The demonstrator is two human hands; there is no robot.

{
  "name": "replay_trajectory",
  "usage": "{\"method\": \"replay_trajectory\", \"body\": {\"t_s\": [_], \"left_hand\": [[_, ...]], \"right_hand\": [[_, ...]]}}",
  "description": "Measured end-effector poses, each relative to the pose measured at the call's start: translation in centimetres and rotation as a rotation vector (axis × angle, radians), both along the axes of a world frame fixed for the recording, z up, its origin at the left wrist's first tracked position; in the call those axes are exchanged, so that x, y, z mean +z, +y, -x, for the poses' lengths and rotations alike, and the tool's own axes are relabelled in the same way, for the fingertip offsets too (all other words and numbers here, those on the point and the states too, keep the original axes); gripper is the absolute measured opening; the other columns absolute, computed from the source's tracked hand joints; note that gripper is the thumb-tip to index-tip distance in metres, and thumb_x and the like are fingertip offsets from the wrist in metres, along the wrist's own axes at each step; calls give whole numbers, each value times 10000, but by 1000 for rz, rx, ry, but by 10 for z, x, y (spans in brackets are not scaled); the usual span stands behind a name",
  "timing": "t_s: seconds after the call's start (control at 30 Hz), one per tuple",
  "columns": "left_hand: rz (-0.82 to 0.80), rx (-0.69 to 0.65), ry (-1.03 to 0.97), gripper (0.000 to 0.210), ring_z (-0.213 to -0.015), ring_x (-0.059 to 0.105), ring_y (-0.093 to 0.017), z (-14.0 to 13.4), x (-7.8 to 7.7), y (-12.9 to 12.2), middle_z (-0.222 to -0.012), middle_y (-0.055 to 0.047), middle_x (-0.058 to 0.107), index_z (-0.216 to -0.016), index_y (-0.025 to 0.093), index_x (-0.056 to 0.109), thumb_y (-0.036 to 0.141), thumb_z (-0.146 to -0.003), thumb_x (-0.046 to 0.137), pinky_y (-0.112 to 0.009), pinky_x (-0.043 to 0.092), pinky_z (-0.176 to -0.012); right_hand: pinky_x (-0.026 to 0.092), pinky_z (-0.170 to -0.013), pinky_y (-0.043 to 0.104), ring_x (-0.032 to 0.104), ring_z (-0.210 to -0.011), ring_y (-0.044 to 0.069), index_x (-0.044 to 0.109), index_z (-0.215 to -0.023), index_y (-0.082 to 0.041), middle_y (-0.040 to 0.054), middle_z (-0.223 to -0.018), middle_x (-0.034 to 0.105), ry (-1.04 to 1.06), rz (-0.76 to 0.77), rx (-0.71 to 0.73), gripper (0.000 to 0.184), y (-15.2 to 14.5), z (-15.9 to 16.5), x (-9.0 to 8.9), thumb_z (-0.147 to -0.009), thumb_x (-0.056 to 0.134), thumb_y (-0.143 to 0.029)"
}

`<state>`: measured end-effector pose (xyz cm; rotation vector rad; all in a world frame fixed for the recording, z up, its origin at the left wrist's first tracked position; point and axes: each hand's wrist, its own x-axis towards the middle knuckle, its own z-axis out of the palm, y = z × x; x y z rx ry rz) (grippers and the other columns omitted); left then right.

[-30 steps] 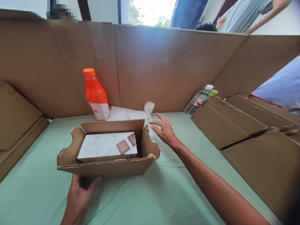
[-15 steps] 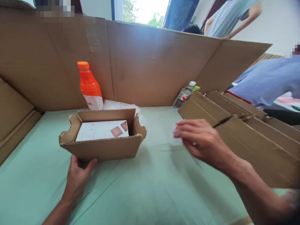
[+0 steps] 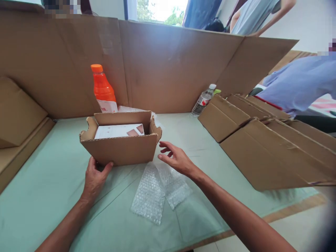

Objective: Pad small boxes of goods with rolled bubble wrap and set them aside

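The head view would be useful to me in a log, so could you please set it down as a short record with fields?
Left hand: at the lower left edge of the carton
Right hand: open, by the carton's right end; contact unclear
Carton: top open, white box inside
Bubble wrap: on the green tabletop, nearer than the carton
Orange bottle: behind the carton

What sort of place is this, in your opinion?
Probably a makeshift workspace inside a room: tall cardboard panels screen a table covered in pale green, bubble wrap lies on it near an open cardboard box, and a window shows behind.
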<state>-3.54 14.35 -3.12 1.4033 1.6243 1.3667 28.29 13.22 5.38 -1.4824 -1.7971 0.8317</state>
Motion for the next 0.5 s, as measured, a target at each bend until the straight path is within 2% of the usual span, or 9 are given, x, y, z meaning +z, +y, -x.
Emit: {"method": "replay_trajectory", "body": {"t_s": [0.07, 0.17, 0.3, 0.37, 0.43, 0.5], "left_hand": [[6, -24, 10, 438, -727, 561, -169, -5, 4, 6, -839, 2, 602, -987, 200, 565, 457, -687, 753, -288, 457, -643], [-5, -67, 20, 408, -756, 592, -175, -15, 11, 30, -860, -7, 628, -1012, 192, 585, 422, -705, 721, -291, 480, -670], [-22, -115, 21, 432, -877, 634, -198, -29, 13, 80, -968, -35, 664, -1072, 184, 584, 399, -710, 683, -315, 520, -766], [-15, -121, 21, 469, -940, 648, -215, -35, 12, 94, -1042, -66, 675, -1131, 171, 569, 378, -721, 666, -341, 534, -823], [-14, -84, 30, 557, -1074, 634, -247, -38, 14, 90, -1198, -124, 648, -1251, 154, 519, 350, -745, 645, -389, 524, -913], [-20, -31, 54, 663, -1228, 571, -284, -35, 17, 65, -1359, -169, 570, -1371, 156, 447, 339, -767, 648, -438, 489, -997]], "right_hand": [[538, -674, 309, 693, -857, 211, 642, -1231, -180, 105, -1142, 728, 20, 8, -21, 482, 21, 4, -15, -788, 706, -360], [528, -656, 315, 666, -736, 187, 642, -1174, -166, 82, -1021, 742, 57, -19, -63, 437, 49, 13, -32, -816, 668, -415], [560, -753, 351, 684, -973, 246, 568, -1296, -164, 105, -1175, 712, 101, -45, -105, 494, 82, 17, -40, -839, 610, -345], [575, -792, 370, 676, -1056, 259, 550, -1327, -162, 120, -1254, 684, 103, -44, -111, 505, 88, 12, -38, -840, 579, -295], [578, -844, 404, 664, -1110, 274, 566, -1316, -156, 141, -1320, 649, 91, -43, -125, 493, 77, -1, -33, -840, 571, -286], [566, -909, 439, 652, -1141, 282, 600, -1288, -172, 138, -1340, 638, 39, -51, -97, 461, 47, -22, -27, -842, 578, -285]]}}
